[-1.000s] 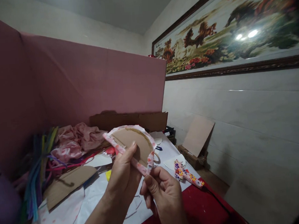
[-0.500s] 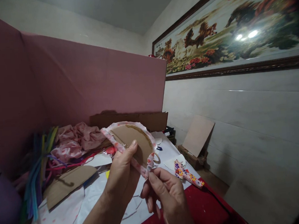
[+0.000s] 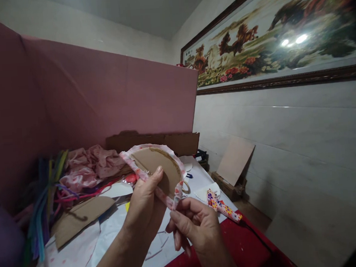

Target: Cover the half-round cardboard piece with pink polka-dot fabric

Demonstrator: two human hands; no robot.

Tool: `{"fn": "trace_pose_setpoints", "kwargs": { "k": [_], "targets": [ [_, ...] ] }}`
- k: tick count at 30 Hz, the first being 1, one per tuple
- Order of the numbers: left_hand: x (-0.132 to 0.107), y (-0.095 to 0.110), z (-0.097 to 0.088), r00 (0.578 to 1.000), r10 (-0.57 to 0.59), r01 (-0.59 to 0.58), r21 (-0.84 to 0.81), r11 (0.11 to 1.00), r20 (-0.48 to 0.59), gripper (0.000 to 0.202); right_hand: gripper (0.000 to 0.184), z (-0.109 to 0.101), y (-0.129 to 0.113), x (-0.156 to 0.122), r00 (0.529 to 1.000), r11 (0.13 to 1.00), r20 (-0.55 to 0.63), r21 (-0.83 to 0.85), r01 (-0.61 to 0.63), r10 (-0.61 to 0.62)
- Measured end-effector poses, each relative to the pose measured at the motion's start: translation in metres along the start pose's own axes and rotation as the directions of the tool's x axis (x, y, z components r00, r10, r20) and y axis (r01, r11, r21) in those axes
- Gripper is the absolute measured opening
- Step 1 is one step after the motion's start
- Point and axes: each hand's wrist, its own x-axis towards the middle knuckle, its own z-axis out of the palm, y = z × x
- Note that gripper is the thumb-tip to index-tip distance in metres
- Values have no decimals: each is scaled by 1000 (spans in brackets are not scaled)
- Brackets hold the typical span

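Above the table (image 3: pixel 246 242), a fabric-edged cardboard semicircle (image 3: pixel 168 166) sits clamped in the left hand (image 3: pixel 144 203), fingers closed, seemingly for steadiness, while the right hand (image 3: pixel 198 225) pinches its near corner (image 3: pixel 173 206). A floral glue gun (image 3: pixel 224 208) lies handy by the table's right edge.

The half-disc (image 3: pixel 170 178) is plain brown, its cloth border (image 3: pixel 134 166) white and pink with reddish blotches. Toward the right edge of the desk (image 3: pixel 246 242), which is red at its near right, the glue gun (image 3: pixel 224 207) wears yellow, red and purple flowers on pale pink. Toward the left edge, strips (image 3: pixel 43 216) run blue, green and yellow; the near left corner's cloth (image 3: pixel 60 261) is white, dotted pinkish red.
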Motion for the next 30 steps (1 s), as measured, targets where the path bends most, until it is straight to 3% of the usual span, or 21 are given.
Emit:
{"fn": "trace_pose_setpoints", "kwargs": {
  "k": [9, 21, 30],
  "targets": [
    [-2, 0, 2, 1000, 24, -24, 2, 1000, 0, 25, 39, 2, 7, 2, 999, 997, -52, 81, -7, 11],
    [1, 1, 0, 1000, 12, -12, -29, 1000, 5, 23, 30, 1, 9, 0, 999, 985, 39, 174, 19, -26],
    [-1, 4, 3, 998, -15, 11, -65, 998, -60, 22, 28, 1, 11, -1, 995, 994, -2, 35, 102, -102]
  ]
}}
